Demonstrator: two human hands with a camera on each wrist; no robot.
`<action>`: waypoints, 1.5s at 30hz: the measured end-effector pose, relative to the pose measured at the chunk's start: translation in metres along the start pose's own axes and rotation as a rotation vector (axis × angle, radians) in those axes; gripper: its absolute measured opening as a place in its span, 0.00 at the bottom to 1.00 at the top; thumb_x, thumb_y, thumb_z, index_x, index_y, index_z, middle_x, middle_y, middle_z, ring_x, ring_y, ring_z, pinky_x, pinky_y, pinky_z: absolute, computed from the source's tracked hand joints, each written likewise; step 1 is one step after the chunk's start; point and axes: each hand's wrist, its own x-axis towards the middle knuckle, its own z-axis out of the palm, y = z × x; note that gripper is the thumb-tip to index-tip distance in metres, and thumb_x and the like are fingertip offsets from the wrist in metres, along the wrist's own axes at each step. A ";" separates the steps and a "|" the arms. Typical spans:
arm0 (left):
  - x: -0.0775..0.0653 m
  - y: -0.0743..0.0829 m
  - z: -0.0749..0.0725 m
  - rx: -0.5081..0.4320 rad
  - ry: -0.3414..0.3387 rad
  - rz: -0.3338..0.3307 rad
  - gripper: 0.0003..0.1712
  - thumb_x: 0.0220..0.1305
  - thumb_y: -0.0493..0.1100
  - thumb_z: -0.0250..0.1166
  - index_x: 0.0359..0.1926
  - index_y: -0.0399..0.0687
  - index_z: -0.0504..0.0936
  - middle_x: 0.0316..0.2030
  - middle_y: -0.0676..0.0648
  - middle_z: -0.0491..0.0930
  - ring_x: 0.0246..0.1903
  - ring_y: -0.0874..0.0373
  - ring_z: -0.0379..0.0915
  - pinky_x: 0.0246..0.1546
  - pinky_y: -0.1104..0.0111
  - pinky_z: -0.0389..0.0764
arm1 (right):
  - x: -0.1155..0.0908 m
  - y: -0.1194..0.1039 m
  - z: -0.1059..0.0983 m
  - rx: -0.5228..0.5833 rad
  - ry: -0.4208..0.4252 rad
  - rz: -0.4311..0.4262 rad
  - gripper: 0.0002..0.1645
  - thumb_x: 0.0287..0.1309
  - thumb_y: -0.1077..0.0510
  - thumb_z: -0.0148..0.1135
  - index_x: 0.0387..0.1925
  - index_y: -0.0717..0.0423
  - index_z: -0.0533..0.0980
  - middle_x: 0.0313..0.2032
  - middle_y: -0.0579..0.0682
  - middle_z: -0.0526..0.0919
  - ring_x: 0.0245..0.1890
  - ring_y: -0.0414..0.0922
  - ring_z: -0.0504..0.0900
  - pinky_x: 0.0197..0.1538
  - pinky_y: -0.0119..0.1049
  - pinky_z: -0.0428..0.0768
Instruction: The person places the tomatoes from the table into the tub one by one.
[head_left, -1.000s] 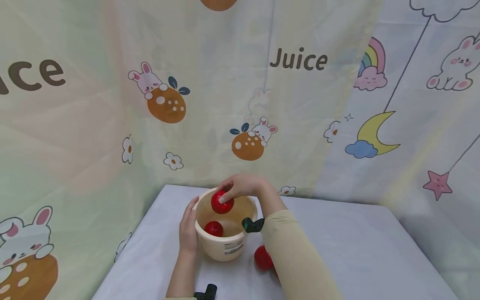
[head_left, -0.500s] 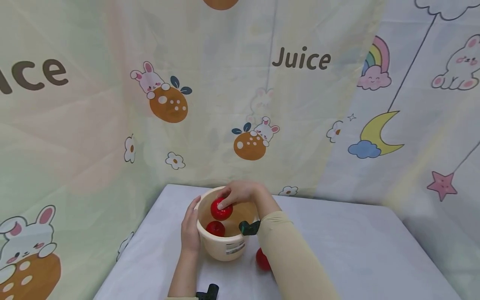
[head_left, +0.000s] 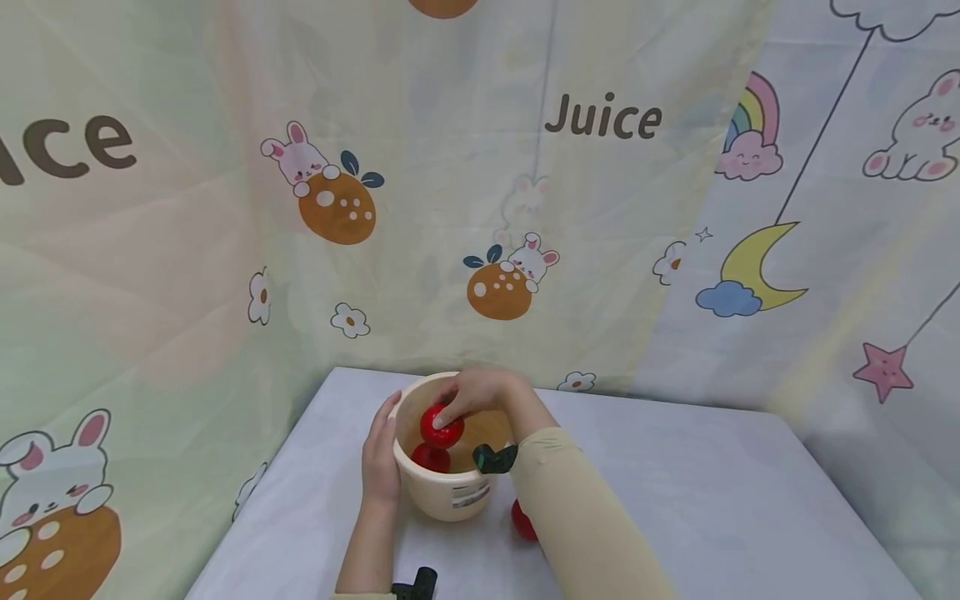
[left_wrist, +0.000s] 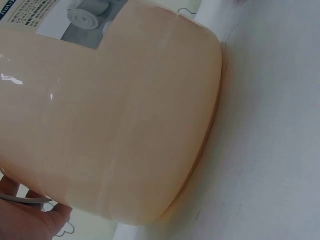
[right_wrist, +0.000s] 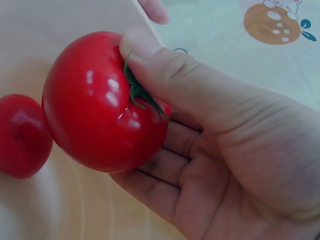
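A cream plastic bucket (head_left: 450, 497) stands upright on the table. My left hand (head_left: 380, 462) holds its left side near the rim; in the left wrist view, some fingers (left_wrist: 35, 220) show beside a thin grey band at the bucket's edge. Inside the bucket, my right hand (head_left: 480, 396) grips a red tomato (head_left: 441, 428) between thumb and fingers. The right wrist view shows the held tomato (right_wrist: 100, 107) with green sepals near the thumb. Another tomato (head_left: 431, 457) lies in the bucket, right beside the held one.
A red tomato (head_left: 522, 521) lies on the white-covered table (head_left: 712, 492) to the right of the bucket, partly covered by the right sleeve. A printed cloth (head_left: 420, 275) hangs behind the table.
My right hand has lowered the held tomato deeper into the bucket, down to the tomato lying there. The left hand stays on the bucket's side.
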 end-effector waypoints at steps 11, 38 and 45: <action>0.001 -0.001 0.000 -0.016 -0.024 0.008 0.22 0.73 0.65 0.44 0.66 0.83 0.66 0.69 0.64 0.66 0.72 0.58 0.59 0.68 0.45 0.66 | 0.000 0.006 0.000 0.032 0.022 -0.055 0.21 0.60 0.46 0.67 0.54 0.44 0.82 0.48 0.38 0.84 0.54 0.42 0.79 0.61 0.48 0.79; -0.001 0.000 0.001 -0.022 -0.021 -0.004 0.23 0.73 0.65 0.46 0.66 0.84 0.65 0.69 0.65 0.65 0.70 0.59 0.60 0.68 0.46 0.66 | -0.021 -0.009 -0.014 -0.107 0.158 -0.118 0.21 0.60 0.37 0.63 0.54 0.31 0.81 0.50 0.31 0.83 0.58 0.40 0.75 0.62 0.53 0.75; 0.000 -0.001 0.000 -0.020 -0.024 0.009 0.23 0.74 0.65 0.44 0.67 0.81 0.65 0.69 0.64 0.66 0.70 0.59 0.60 0.69 0.46 0.66 | -0.036 -0.006 -0.022 -0.107 0.187 -0.143 0.23 0.60 0.38 0.63 0.56 0.34 0.80 0.52 0.31 0.81 0.59 0.40 0.75 0.62 0.50 0.76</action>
